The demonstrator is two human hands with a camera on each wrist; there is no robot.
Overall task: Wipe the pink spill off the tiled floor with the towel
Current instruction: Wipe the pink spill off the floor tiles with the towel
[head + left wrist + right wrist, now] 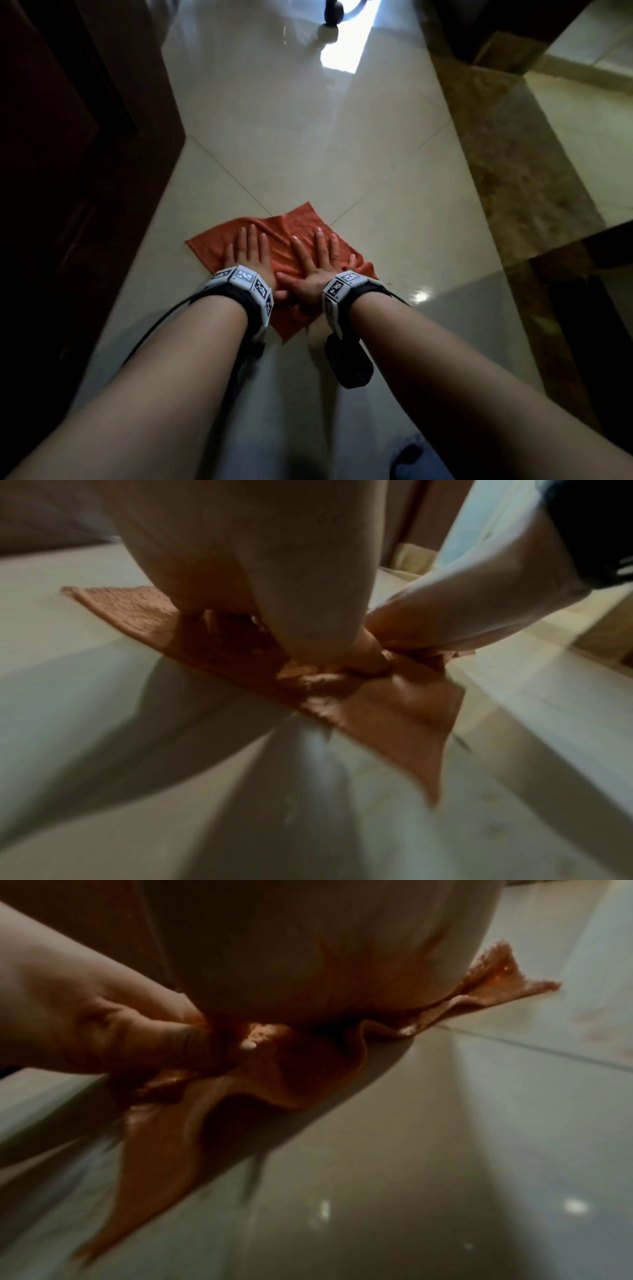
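An orange terry-cloth towel (274, 236) lies spread on the glossy cream tiled floor (308, 147), and both hands press down on it side by side. The left hand (249, 255) lies flat with its fingers straight and close together, palm on the left half of the cloth. The right hand (317, 263) lies flat on the right half, its fingers straight and fanned apart, its thumb reaching toward the left hand; the two thumbs nearly meet at the middle of the towel. In the left wrist view the left hand (274, 593) bears down on the towel (394, 715), which wrinkles beneath the thumbs, and the right hand (455, 615) rests just beside it. In the right wrist view the towel (274, 1080) bunches into folds under the right hand (325, 961), with the left hand (103, 1020) touching the cloth alongside it. One corner of the towel points back toward the person, between the forearms. Faint pink smears (596, 1026) show on the tile just to the right of the right hand, beyond the towel's edge. Black wrist straps with white coded markers (245, 277) ring both wrists. A mottled brown stone border (507, 171) runs along the floor well to the right of the hands.
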